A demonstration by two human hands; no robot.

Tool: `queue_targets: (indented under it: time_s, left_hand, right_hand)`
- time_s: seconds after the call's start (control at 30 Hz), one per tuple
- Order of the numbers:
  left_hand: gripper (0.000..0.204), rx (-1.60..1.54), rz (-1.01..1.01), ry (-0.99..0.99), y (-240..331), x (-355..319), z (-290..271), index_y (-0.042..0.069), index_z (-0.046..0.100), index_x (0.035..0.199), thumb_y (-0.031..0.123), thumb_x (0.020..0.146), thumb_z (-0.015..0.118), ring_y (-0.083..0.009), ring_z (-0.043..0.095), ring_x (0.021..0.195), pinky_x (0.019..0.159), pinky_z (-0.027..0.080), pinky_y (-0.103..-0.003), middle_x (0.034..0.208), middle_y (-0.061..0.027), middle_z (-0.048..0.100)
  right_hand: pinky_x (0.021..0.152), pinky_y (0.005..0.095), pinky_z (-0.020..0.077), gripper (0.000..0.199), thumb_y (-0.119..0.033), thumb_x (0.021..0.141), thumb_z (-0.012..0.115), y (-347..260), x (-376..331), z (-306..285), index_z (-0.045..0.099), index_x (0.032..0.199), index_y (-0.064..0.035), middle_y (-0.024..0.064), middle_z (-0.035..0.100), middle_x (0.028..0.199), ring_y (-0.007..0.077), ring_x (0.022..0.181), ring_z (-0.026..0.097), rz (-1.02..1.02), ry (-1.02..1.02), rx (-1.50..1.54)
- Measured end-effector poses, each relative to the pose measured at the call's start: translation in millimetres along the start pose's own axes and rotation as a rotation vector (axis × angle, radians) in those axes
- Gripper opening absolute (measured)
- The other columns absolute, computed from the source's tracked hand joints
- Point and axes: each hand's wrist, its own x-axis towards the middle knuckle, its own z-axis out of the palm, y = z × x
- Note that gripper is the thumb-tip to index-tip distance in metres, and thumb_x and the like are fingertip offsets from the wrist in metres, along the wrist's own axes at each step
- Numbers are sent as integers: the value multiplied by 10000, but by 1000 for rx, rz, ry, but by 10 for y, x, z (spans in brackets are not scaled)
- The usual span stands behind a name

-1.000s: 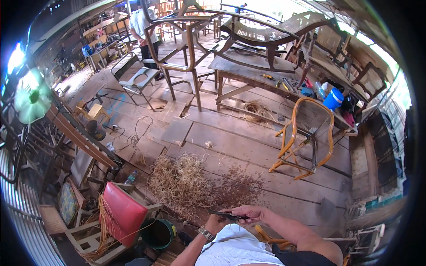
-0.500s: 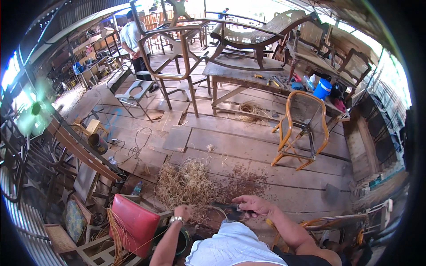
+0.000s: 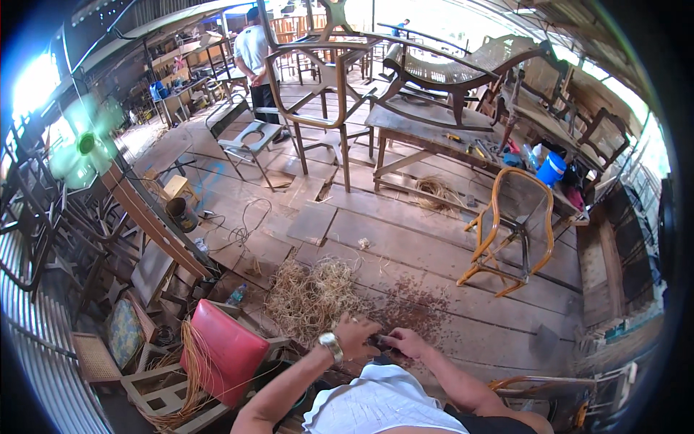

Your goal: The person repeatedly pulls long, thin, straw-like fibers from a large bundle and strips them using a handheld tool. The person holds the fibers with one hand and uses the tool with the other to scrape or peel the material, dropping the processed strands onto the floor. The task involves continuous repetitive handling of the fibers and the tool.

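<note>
My left hand (image 3: 355,337), with a metal watch at the wrist, is in front of my white shirt, its fingers curled toward a small dark object (image 3: 375,338). On the other side, my right hand (image 3: 406,343) has thumb and fingers pinched together at that object. Its kind is too small and covered to make out. Just beyond my left hand lies a loose heap of pale cane strips (image 3: 311,293) on the plank floor. Brown chips (image 3: 413,307) are scattered beyond my right hand.
A red padded seat (image 3: 225,353) with cane strands stands at the left. A rattan chair (image 3: 504,231) is at the right. Farther off are a workbench (image 3: 426,130) bearing a cane lounger, stacked chair frames (image 3: 311,119), a green-bladed fan (image 3: 87,143) and a standing person (image 3: 254,61).
My left hand has moved right, from beside the cane heap to my right hand. The right hand's fingers have drawn together at the dark object. The whole view has shifted.
</note>
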Motion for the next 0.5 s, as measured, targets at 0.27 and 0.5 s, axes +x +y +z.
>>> queue_targets:
  time_s: [0.27, 0.5]
  left_hand:
    - [524, -398, -151, 138, 303, 7, 463, 82, 619, 1140, 393, 739, 751, -324, 648, 893, 737, 524, -408, 1001, -121, 662]
    - [400, -499, -340, 262, 384, 75, 713, 79, 617, 1081, 318, 777, 723, -366, 639, 870, 734, 506, -447, 926, -158, 671]
  right_hand:
    - [383, 215, 332, 271, -258, 927, 644, 25, 318, -352, 521, 1039, -44, 14, 579, 677, 65, 465, 482, -12, -392, -128]
    - [443, 226, 375, 208, -259, 963, 585, -284, 470, -492, 556, 960, -52, -1, 570, 710, 65, 516, 485, 40, -623, -396]
